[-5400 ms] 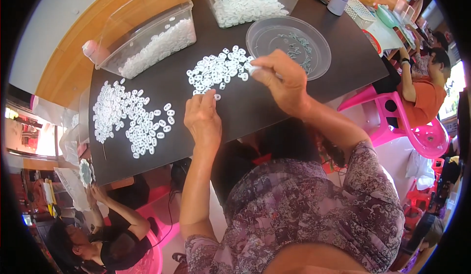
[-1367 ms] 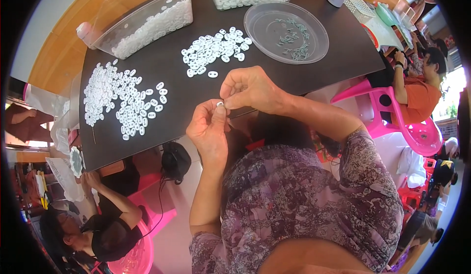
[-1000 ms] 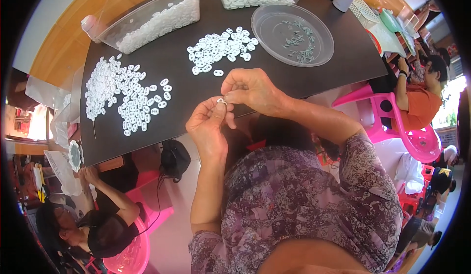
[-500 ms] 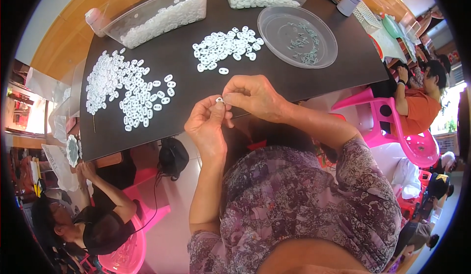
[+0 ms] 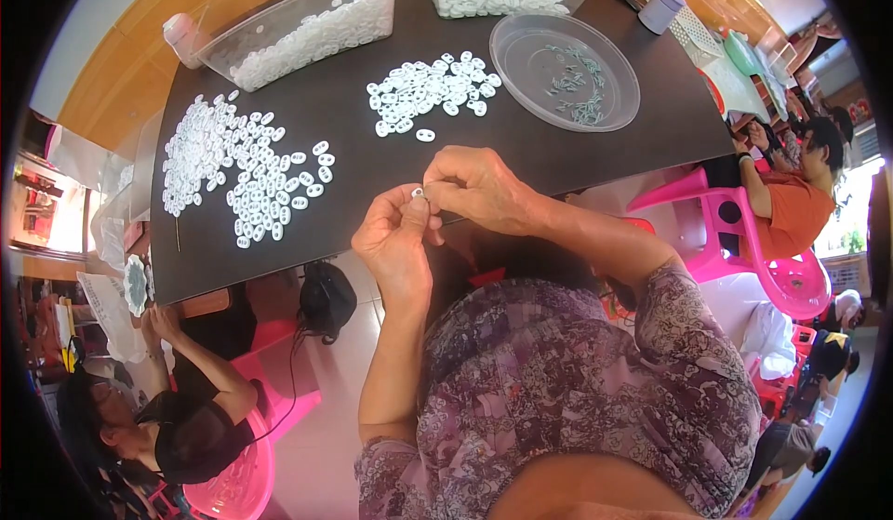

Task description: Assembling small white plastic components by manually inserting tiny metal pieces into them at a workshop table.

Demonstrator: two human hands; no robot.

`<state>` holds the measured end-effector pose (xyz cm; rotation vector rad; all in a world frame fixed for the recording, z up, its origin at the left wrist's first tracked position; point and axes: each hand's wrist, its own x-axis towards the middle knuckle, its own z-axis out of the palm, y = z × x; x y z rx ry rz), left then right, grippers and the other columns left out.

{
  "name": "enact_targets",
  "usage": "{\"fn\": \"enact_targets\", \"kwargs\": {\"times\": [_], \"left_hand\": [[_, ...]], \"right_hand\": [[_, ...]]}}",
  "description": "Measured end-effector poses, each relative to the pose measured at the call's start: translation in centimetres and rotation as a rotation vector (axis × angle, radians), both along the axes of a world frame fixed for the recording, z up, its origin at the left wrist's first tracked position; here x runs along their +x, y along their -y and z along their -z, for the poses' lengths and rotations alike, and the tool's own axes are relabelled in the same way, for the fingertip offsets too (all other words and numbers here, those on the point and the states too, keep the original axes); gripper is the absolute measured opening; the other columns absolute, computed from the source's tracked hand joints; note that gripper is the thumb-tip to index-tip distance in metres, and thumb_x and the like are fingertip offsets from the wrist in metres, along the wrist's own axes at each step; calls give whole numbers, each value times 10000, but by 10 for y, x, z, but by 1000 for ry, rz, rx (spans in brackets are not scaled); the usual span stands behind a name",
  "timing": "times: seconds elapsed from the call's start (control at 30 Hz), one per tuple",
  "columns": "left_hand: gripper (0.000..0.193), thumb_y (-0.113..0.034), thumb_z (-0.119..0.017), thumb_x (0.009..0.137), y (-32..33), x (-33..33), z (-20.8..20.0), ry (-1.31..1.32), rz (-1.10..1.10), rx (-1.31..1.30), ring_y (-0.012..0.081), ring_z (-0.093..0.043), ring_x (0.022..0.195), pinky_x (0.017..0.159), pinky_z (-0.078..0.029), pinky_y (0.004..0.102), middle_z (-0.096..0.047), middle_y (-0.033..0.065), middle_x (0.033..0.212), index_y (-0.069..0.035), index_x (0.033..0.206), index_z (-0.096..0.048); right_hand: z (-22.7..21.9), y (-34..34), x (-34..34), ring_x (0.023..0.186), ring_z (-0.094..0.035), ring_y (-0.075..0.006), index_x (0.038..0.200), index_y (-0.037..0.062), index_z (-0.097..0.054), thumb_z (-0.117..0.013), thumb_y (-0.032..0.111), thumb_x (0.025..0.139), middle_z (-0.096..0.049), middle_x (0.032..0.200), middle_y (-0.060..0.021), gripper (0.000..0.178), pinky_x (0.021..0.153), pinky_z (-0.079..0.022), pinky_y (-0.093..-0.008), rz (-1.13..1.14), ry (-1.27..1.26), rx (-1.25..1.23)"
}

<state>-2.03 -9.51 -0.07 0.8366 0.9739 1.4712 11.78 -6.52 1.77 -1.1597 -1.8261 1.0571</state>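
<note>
Just past the near edge of the dark table, my two hands meet with their fingertips together. Between thumb and fingers, my left hand [image 5: 398, 232] pinches a small white oval piece with holes [image 5: 418, 193]. My right hand [image 5: 484, 185] is closed in a pinch right against that piece; anything tiny in its fingertips is hidden. Beyond the hands lies a loose pile of white two-holed oval pieces [image 5: 423, 92], with a single piece [image 5: 425, 135] nearer me. To its right stands a round clear shallow tray [image 5: 521, 83] holding small grey-green slivers.
A larger spread of white ovals [image 5: 265, 180] covers the table's left side. Two clear bins [image 5: 307, 41] of white pieces stand at the back. A grey-lidded container [image 5: 661, 8] is at back right. People sit on pink chairs [image 5: 791, 278] at both sides.
My hands stay together at nearly the same place, with the right fingers shifting slightly around the white piece. At the right, the seated person's hands have moved.
</note>
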Motion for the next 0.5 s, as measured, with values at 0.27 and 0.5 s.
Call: {"fn": "enact_targets", "kwargs": {"times": [0.27,0.5], "left_hand": [[67,43,-560,837,0,0,2,7,10,-20,128,-541,513,423,-437,234,-598,94,680,91,864,-598],[95,24,-577,838,-4,-3,7,45,-14,-36,136,-554,531,437,-459,236,-619,127,716,78,914,-596]], "right_hand": [[11,-5,0,674,-510,-235,745,-2,-554,-558,109,805,-530,713,-98,126,619,-421,-341,-59,96,285],[11,-20,10,724,-539,-261,787,42,-597,-561,136,811,-579,763,-91,104,650,-440,-351,-111,181,459]]}}
